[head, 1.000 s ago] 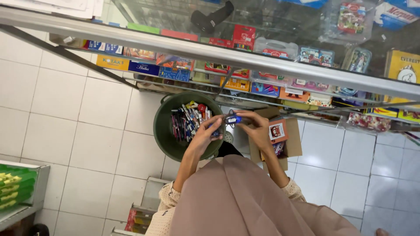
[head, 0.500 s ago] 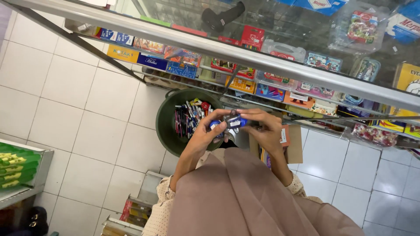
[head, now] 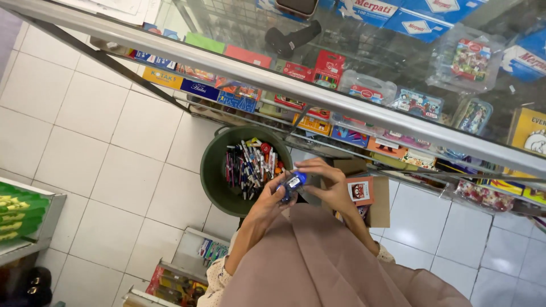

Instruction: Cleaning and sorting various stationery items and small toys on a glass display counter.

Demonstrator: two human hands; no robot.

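Both my hands meet over the right rim of a dark green bucket [head: 213, 176] that stands on the white tiled floor. My left hand [head: 267, 200] and my right hand [head: 329, 185] together hold a small blue and white packet [head: 292, 184] between the fingertips. The bucket holds several pens and markers [head: 250, 166], packed loosely. A beige cloth over my chest hides my lap and my forearms below the wrists.
A glass display case [head: 341, 105] with a metal edge runs across the top, its shelves full of coloured stationery boxes. An open cardboard box [head: 378, 199] sits right of my hands. A low tray of goods [head: 187, 267] lies below, a shelf with green packs [head: 23, 210] at left.
The view has shifted slightly. My hands stay together over the bucket's rim and keep turning the small blue packet between the fingers.
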